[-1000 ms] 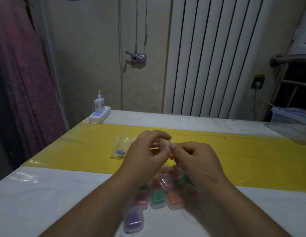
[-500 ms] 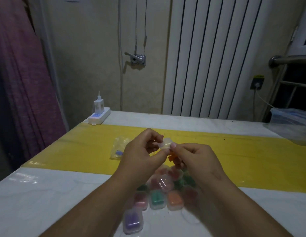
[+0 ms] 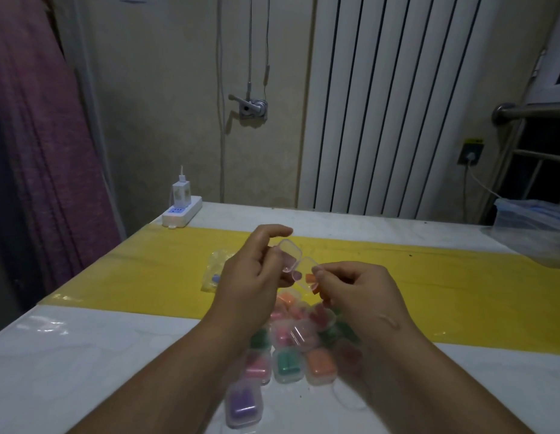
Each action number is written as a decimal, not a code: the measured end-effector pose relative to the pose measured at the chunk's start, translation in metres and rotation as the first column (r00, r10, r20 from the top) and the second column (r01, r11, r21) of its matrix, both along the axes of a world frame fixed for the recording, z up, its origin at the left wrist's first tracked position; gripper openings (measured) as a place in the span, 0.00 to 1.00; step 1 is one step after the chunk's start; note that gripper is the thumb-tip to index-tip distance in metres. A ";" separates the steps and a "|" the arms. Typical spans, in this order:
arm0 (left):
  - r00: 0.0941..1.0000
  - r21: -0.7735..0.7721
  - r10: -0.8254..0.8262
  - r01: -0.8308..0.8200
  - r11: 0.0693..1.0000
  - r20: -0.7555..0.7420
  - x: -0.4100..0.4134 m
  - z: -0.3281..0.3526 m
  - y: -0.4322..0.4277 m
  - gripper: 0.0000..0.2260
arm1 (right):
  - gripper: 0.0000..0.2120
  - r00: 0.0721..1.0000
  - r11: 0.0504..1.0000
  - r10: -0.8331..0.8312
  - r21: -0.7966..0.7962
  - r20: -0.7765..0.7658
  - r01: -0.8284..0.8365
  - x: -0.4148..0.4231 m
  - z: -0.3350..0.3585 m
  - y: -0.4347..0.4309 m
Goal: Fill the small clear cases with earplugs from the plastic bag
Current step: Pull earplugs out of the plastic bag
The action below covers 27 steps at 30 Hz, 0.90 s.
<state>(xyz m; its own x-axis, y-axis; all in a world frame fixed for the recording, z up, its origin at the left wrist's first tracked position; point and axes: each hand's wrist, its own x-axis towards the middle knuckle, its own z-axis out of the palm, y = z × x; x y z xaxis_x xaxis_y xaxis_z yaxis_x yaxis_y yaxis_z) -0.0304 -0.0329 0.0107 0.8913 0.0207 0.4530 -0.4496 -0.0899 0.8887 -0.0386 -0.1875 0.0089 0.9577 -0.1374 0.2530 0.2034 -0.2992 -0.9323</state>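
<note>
1 open clear case (image 3: 296,261) in pinch of left hand (image 3: 253,277) and right hand (image 3: 363,296) fingers (image 3: 318,271), long axis diagonal, lid (image 3: 288,249) upper-left.

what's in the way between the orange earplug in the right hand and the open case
Nothing visible. The left hand holds the clear case with its lid open, and the right hand pinches the orange earplug right at the open half.

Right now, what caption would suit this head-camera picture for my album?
Left hand holds an open clear case; right hand pinches an orange earplug at it, above filled cases.
</note>
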 end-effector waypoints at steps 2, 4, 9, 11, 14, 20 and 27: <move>0.999 0.015 -0.031 0.032 0.999 -0.029 -0.001 0.001 0.000 0.16 | 0.07 1.000 0.999 0.020 0.046 0.017 -0.021 -0.001 0.002 -0.002; 0.993 0.054 -0.072 0.077 0.996 -0.096 -0.001 0.000 0.001 0.16 | 0.05 0.999 0.996 0.038 0.081 0.035 -0.041 -0.002 0.004 -0.003; 0.990 0.204 -0.076 0.099 0.974 -0.121 -0.002 -0.005 -0.002 0.15 | 0.06 0.999 0.997 0.032 0.075 0.044 -0.035 -0.001 0.003 -0.006; 0.993 0.190 -0.038 0.059 0.980 -0.114 0.000 -0.006 -0.003 0.16 | 0.08 0.998 0.993 0.011 0.118 0.062 -0.019 0.001 0.003 -0.008; 0.995 0.181 0.004 0.015 0.983 -0.104 0.003 -0.007 -0.004 0.15 | 0.12 0.992 0.986 -0.038 0.168 0.119 0.018 0.003 0.003 -0.011; 0.993 0.195 0.000 0.022 0.981 -0.114 0.003 -0.007 -0.004 0.15 | 0.12 0.970 0.999 -0.007 0.032 0.244 0.000 -0.005 0.005 -0.006; 0.991 0.167 -0.021 0.043 0.985 -0.131 0.002 -0.005 -0.003 0.15 | 0.13 0.965 0.979 0.008 -0.200 0.260 0.046 -0.005 0.001 -0.002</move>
<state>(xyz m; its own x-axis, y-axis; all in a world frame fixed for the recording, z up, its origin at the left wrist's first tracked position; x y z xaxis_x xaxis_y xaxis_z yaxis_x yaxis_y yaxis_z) -0.0288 -0.0358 0.0062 0.9410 -0.0764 0.3297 -0.3383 -0.2313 0.9122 -0.0436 -0.1898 0.0102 0.8534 -0.0746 0.5158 0.4218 -0.4826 -0.7676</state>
